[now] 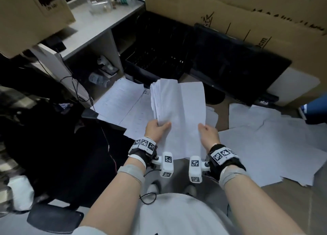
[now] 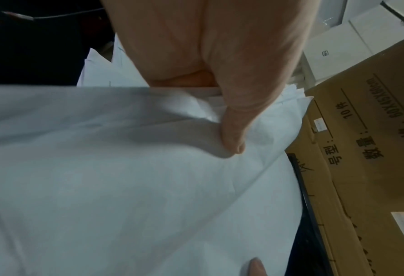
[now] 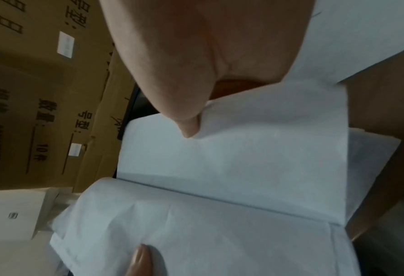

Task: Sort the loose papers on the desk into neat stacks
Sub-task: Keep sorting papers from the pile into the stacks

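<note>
I hold a thick bundle of white papers (image 1: 178,114) up in front of me, above the desk. My left hand (image 1: 156,128) grips the bundle's left near edge, thumb lying on top (image 2: 233,142). My right hand (image 1: 208,133) pinches the right edge of the top sheet (image 3: 255,153), thumb on its face. The bundle's far edges are uneven and fanned. More loose sheets (image 1: 265,146) lie scattered on the brown desk to the right, and printed pages (image 1: 123,103) lie spread on the left.
A black monitor (image 1: 230,57) lies flat behind the papers. Large cardboard boxes (image 1: 247,13) stand along the back and one (image 1: 31,13) at upper left. A grey shelf unit (image 1: 99,33) holds bottles. A dark chair (image 1: 53,155) sits on the left.
</note>
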`<state>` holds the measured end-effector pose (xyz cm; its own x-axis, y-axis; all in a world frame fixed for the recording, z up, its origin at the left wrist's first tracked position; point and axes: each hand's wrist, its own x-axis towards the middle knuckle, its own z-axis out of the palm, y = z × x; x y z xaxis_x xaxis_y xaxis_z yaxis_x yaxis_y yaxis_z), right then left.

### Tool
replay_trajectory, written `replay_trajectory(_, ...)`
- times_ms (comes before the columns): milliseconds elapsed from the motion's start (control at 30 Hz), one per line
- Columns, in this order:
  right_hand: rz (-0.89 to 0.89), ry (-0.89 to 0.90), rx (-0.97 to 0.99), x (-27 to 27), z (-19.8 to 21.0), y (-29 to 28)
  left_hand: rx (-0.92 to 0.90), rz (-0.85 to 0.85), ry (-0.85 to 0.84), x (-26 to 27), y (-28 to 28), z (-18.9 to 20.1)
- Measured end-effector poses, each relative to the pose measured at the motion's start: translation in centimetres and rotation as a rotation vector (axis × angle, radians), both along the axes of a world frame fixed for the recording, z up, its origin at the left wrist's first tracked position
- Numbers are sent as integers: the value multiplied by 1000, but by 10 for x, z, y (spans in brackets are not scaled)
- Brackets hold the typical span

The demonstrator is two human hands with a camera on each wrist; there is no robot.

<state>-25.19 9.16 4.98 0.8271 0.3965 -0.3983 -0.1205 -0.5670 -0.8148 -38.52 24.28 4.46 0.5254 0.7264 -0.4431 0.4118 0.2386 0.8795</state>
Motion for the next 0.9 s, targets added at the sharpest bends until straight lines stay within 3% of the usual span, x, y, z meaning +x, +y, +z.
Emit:
replay_trajectory(267, 62, 21, -21, 37, -11, -5, -96, 176, -33, 19, -27, 14)
replay_trajectory(500, 334, 125, -43, 65, -11, -15, -157, 348, 33, 27, -52, -1)
replay_trajectory(667, 448, 183, 111, 70, 4, -2, -234, 300, -26, 47, -49, 14)
replay_trajectory(767, 602, 174, 67, 67, 6, 14, -311, 216, -40, 51, -39, 13)
replay_trajectory(833, 582, 156, 90, 65, 2, 25, -264, 230, 58, 51, -22, -3)
replay_trajectory(900, 387, 128, 130, 64, -7, 33, -221, 332, 124, 47, -3, -22)
